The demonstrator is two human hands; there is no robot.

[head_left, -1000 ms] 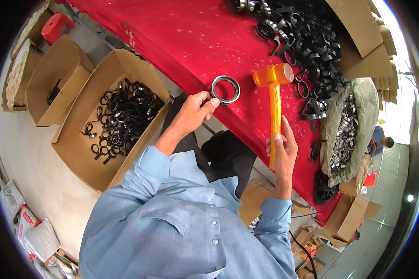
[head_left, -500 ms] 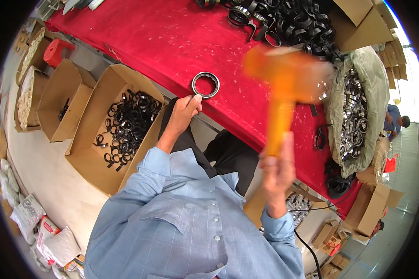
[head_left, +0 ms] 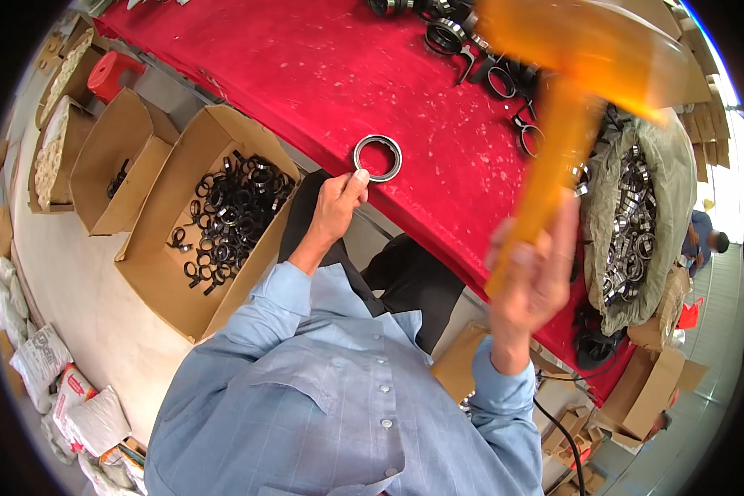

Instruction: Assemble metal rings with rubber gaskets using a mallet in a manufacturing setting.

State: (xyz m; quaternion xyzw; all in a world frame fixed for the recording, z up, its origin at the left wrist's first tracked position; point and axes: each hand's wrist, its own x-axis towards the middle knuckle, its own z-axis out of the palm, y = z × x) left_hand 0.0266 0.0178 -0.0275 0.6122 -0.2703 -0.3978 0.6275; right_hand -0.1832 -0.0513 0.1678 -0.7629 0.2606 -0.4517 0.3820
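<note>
My left hand [head_left: 336, 207] pinches the near rim of a metal ring [head_left: 398, 159] between thumb and fingers. The ring lies flat at the front edge of a table covered in red cloth [head_left: 281, 78]; its inside looks dark. My right hand [head_left: 534, 277] is closed round the handle of an orange mallet [head_left: 564, 145], raised above the table to the right of the ring. Motion blurs the mallet's head, which hides part of the heap of black ring clamps [head_left: 446, 37] behind it.
A cardboard box [head_left: 159, 256] on my left holds several black ring clamps [head_left: 244, 194]. At the table's right stands a greenish sack [head_left: 674, 182] of shiny metal rings [head_left: 632, 223]. Other boxes and white bags [head_left: 99, 422] sit on the floor. A person [head_left: 701, 236] is far right.
The mallet and my right hand have moved up and to the right, the mallet now looming larger. My left hand still holds the ring, shifted slightly right in view.
</note>
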